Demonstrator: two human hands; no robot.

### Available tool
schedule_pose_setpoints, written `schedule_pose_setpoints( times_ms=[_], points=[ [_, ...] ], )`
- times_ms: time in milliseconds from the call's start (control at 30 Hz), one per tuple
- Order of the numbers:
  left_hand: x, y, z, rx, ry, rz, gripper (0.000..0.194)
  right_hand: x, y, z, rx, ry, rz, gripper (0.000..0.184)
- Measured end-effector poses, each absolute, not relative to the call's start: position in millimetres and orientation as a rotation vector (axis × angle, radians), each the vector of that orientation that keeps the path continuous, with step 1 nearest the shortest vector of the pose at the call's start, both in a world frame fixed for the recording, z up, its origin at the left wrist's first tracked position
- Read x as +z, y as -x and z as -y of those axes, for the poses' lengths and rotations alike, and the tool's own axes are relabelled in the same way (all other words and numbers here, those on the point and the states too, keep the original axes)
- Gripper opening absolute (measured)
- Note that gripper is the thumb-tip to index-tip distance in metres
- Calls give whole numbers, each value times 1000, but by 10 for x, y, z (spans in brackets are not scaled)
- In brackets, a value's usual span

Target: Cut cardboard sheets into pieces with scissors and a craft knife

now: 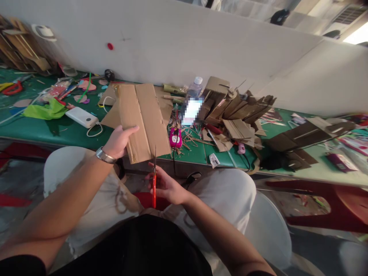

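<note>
My left hand [119, 141] grips the left edge of a brown cardboard sheet [153, 119], its thumb lying on the front face. A crease or slit runs lengthwise down the sheet. In my right hand [166, 186] is a pair of orange-handled scissors [154, 188], blades pointing up and away from me. The blades meet the sheet's lower edge near its right corner; whether they bite into the card I cannot tell. Both hands are above my lap, in front of the green table's edge.
On the green table [107, 134] lie a white power bank [82, 117], a pink device [175, 138], a lit phone [192, 111] and a clear bottle [195, 87]. Stacked cardboard pieces [238, 103] stand to the right. Green film [46, 109] and red-handled scissors [13, 88] lie left.
</note>
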State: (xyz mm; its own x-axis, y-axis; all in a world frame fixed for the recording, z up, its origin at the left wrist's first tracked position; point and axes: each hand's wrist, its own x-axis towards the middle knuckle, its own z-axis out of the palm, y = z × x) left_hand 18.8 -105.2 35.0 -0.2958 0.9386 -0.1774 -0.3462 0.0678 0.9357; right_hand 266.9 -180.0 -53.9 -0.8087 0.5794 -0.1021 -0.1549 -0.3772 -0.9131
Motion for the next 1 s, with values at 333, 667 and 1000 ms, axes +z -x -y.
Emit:
schedule_pose_setpoints(
  times_ms=[333, 667, 1000],
  points=[
    [347, -203, 1054, 1473, -723, -1270, 44, -506, -2616, 1820, 2229, 545, 1264, 71],
    [236, -167, 1020, 1487, -804, -1270, 44, -533, -2623, 1827, 2231, 604, 1241, 71],
    [257, -179, 1023, 1498, -790, -1270, 45, -501, -2621, 1818, 2219, 630, 1259, 70]
  ],
)
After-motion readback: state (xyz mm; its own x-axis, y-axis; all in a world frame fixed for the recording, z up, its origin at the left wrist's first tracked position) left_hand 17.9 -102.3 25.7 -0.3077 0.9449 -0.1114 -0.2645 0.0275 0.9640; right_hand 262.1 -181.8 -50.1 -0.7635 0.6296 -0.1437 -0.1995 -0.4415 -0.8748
